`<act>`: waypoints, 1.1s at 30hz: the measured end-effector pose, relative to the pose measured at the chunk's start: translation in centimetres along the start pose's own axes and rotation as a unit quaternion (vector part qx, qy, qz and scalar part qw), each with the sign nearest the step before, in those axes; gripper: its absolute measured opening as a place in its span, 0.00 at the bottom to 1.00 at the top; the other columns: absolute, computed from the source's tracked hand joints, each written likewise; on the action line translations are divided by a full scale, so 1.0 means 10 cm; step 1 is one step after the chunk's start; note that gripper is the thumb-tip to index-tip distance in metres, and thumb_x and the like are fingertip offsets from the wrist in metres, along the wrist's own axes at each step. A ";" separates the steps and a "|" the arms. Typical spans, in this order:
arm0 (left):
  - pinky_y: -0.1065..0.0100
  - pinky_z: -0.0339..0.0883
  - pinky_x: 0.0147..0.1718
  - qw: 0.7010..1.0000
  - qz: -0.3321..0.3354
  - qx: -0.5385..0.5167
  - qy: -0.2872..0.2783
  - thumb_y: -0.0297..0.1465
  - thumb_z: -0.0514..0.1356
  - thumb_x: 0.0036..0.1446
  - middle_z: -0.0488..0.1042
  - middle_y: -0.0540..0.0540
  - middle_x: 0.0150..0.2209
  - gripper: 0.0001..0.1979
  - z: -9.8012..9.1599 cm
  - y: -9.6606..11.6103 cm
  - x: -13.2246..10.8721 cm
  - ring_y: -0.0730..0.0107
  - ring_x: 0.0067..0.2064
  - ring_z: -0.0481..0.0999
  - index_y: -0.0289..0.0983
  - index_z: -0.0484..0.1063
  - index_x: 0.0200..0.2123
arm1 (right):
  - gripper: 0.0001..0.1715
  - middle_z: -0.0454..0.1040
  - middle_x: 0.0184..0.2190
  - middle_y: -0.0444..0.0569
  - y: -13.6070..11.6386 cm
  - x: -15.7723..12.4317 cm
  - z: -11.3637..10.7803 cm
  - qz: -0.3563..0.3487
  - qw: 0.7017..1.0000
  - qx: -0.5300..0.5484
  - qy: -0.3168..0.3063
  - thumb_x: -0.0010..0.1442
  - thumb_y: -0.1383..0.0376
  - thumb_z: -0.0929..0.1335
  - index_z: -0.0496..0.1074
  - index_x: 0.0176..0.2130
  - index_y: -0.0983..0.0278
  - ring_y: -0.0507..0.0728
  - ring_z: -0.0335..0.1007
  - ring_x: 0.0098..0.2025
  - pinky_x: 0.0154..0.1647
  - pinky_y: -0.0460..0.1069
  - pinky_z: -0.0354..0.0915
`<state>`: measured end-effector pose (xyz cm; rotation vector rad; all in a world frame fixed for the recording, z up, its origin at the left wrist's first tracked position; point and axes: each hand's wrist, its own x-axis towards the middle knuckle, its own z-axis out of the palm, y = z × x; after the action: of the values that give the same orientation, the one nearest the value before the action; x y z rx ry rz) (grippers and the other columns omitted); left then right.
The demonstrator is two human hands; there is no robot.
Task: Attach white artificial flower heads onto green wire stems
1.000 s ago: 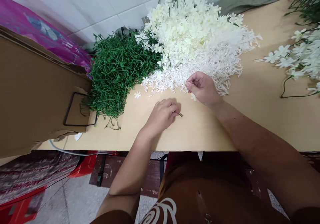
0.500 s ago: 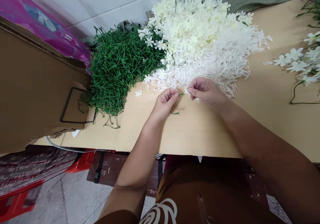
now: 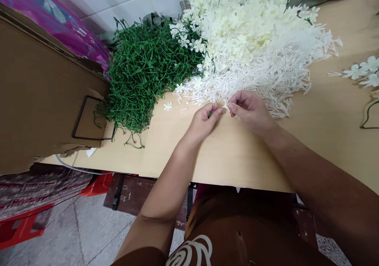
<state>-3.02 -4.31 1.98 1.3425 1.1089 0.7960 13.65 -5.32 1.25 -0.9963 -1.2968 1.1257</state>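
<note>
Over the front of the table my left hand (image 3: 207,117) is closed in a pinch, with a bit of green stem (image 3: 210,115) showing between its fingers. Close by on the right, my right hand (image 3: 247,108) pinches a small white artificial flower (image 3: 226,106), partly hidden by the fingertips. The fingertips of both hands nearly meet at this flower. Behind them lies a heap of thin white stamen pieces (image 3: 266,76), topped by a pile of cream-white flowers (image 3: 237,21). To the left is a heap of green plastic stems (image 3: 148,72).
One loose white flower (image 3: 167,106) lies on the table (image 3: 237,159) left of my hands. A cardboard box (image 3: 44,88) stands at the left edge, with a black wire frame (image 3: 89,117) against it. More white flowers (image 3: 365,72) lie at the far right.
My left hand has moved right, closer to my right hand. Its green stem, seen plainly before, is now mostly hidden. The whole view has shifted slightly.
</note>
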 end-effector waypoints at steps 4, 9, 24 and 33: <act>0.72 0.55 0.26 0.998 0.035 0.040 -0.045 0.30 0.69 0.48 0.65 0.55 0.23 0.12 -0.02 0.02 0.00 0.77 0.26 0.61 0.37 0.72 0.37 | 0.17 0.67 0.21 0.41 0.01 0.00 0.00 -0.005 1.000 0.007 -0.006 0.50 0.56 0.76 0.68 0.28 0.62 0.49 0.62 0.23 0.24 0.46 0.60; 0.73 0.60 0.27 0.997 0.009 0.001 -0.076 0.32 0.69 0.47 0.74 0.49 0.31 0.20 -0.20 0.05 -0.08 0.77 0.30 0.67 0.35 0.75 0.46 | 0.16 0.68 0.21 0.41 0.03 0.00 0.00 0.002 1.000 0.000 -0.010 0.52 0.57 0.75 0.68 0.28 0.62 0.49 0.63 0.24 0.25 0.46 0.61; 0.73 0.51 0.19 0.999 0.004 0.009 -0.045 0.35 0.63 0.56 0.64 0.53 0.20 0.09 -0.14 0.00 -0.07 0.80 0.20 0.56 0.36 0.74 0.28 | 0.11 0.67 0.22 0.42 0.02 -0.03 0.03 -0.008 0.999 -0.034 -0.032 0.53 0.61 0.73 0.68 0.28 0.62 0.50 0.62 0.26 0.27 0.47 0.60; 0.71 0.51 0.22 0.998 0.016 0.012 -0.063 0.38 0.63 0.56 0.60 0.54 0.18 0.11 -0.13 0.01 -0.07 0.78 0.21 0.56 0.37 0.73 0.27 | 0.15 0.67 0.22 0.42 0.02 -0.05 0.05 -0.045 0.995 -0.078 -0.031 0.54 0.58 0.73 0.67 0.28 0.62 0.50 0.60 0.25 0.26 0.47 0.59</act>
<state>-4.40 -4.55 2.31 1.4142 1.0015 0.7137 13.17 -5.79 1.01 -1.0135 -1.4831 1.0051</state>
